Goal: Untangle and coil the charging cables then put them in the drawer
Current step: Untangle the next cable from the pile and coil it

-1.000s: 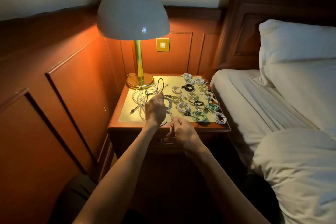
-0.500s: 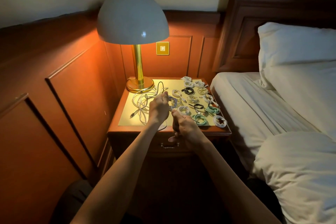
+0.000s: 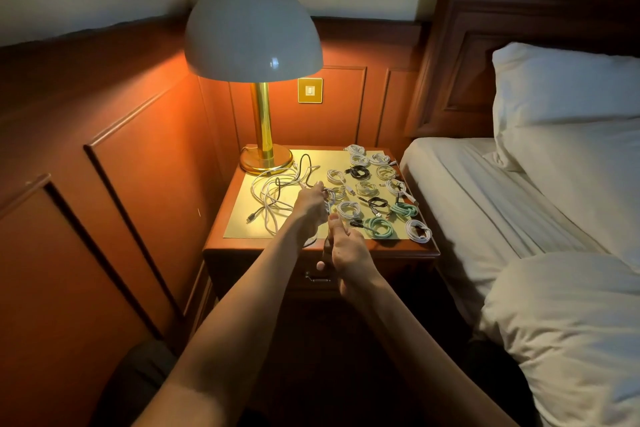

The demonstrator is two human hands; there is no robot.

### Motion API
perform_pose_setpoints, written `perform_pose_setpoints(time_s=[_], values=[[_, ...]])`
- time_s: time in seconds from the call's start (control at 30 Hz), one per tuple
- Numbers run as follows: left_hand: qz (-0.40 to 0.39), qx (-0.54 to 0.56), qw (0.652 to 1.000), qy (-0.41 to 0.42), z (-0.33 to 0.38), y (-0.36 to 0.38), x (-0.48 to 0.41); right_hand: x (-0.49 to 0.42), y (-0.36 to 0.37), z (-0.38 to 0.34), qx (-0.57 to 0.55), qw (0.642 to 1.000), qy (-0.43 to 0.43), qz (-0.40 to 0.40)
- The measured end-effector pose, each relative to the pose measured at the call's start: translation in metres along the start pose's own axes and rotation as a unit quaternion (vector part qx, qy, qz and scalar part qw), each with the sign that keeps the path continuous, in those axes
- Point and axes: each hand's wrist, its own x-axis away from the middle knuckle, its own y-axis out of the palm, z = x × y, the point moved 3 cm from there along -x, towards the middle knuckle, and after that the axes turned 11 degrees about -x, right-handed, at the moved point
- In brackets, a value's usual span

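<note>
Hands have drawn together over the last second: the left hand [image 3: 309,202] has edged from the loose tangle [image 3: 273,194] toward the middle of the counter [image 3: 242,245], and the right hand [image 3: 348,248] sits just behind it at the front edge, thumb almost touching it. The left fingers are curled round a white cable [image 3: 328,198], which shows as small loops at the fingertips. By my reading, another turn is going onto a fresh coil and the slack between the hands is nearly used up. The right fingers are curled with the thumb raised, but whether they pinch the same cable I cannot tell, since that stretch is lost in shadow. Many coiled cables [image 3: 377,191] lie in rows across the right half of the counter, while the tangle, white strands with a dark one through it, lies on the left half, near the base of the lamp [image 3: 266,156]. The drawer [image 3: 391,270] below the front edge looks closed, so nothing is stowed yet. Its front is dim, and the forearms cover part of it.
</note>
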Motion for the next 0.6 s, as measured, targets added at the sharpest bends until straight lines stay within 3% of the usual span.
perform_pose_setpoints(time_s=[0.2,0.4,0.6], values=[[-0.004,0.029,1.000,0.000,-0.009,-0.004,0.000,-0.006,-0.013,-0.002,0.104,0.994,0.002,-0.023],[-0.007,-0.009,0.996,0.088,0.004,-0.025,0.002,-0.028,-0.037,-0.030,0.328,0.944,0.039,-0.024],[-0.040,-0.072,0.980,0.179,0.018,-0.020,0.016,-0.043,-0.047,-0.061,0.337,0.938,-0.071,-0.049]])
